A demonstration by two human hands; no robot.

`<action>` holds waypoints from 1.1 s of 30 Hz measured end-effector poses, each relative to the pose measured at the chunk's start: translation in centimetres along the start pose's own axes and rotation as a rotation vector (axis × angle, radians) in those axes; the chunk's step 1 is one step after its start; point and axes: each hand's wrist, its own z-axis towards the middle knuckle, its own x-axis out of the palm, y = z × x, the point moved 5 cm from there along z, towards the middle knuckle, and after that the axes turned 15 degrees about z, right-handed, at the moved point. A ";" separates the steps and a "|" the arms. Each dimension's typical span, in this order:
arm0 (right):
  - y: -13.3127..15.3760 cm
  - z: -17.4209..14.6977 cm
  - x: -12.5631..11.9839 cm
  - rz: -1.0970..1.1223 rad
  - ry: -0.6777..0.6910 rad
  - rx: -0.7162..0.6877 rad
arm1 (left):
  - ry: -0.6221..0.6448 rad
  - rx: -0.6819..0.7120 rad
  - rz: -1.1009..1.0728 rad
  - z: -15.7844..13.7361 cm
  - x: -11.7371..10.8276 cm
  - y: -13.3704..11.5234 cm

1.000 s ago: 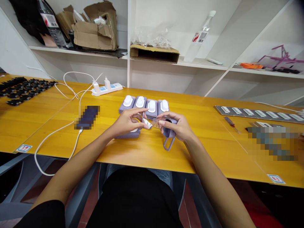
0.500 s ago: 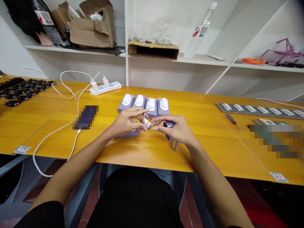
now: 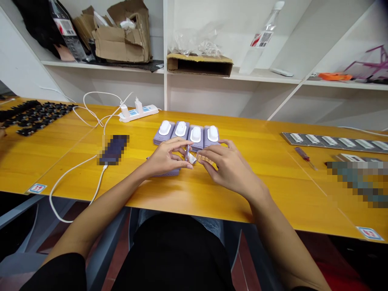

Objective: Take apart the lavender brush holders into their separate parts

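My left hand (image 3: pixel 165 157) is closed, thumb and fingers pinching a small purple part (image 3: pixel 187 152) with a white cylinder (image 3: pixel 192 158) sticking out toward the right. My right hand (image 3: pixel 227 167) is closed at the fingertips on a thin wire coil spring (image 3: pixel 200 158), which stretches over to the white cylinder. Its palm side faces away, so anything else inside it is hidden. Just beyond the hands, several purple boxes with white oval pieces (image 3: pixel 196 134) on top stand in a row. Another purple box (image 3: pixel 171 173) lies partly hidden under my left hand.
At left are a phone (image 3: pixel 113 149) on a white cable, a power strip (image 3: pixel 139 113) and black parts (image 3: pixel 45 115). A screwdriver (image 3: pixel 304 157) and a long strip holding white pieces (image 3: pixel 330 141) lie right. Shelves behind hold cardboard boxes (image 3: pixel 121 42) and bottles (image 3: pixel 260 42).
My right hand has turned over, back upward, and its fingertips now draw the spring out. The purple housing with a loop seen in it before no longer shows. The view has shifted slightly.
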 end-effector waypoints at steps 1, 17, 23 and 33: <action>0.1 0.3 -0.1 0.023 0.008 0.002 | -0.004 0.001 -0.001 0.0 0.0 0.0; -4.1 2.7 3.7 1.156 -0.116 0.423 | -0.052 -0.064 -0.065 0.1 0.0 0.5; -3.9 2.5 4.0 1.202 -0.137 0.448 | -0.049 0.005 -0.032 0.1 -0.1 0.4; -2.9 1.8 3.3 1.080 -0.146 0.354 | 0.001 -0.066 -0.160 0.0 0.2 0.3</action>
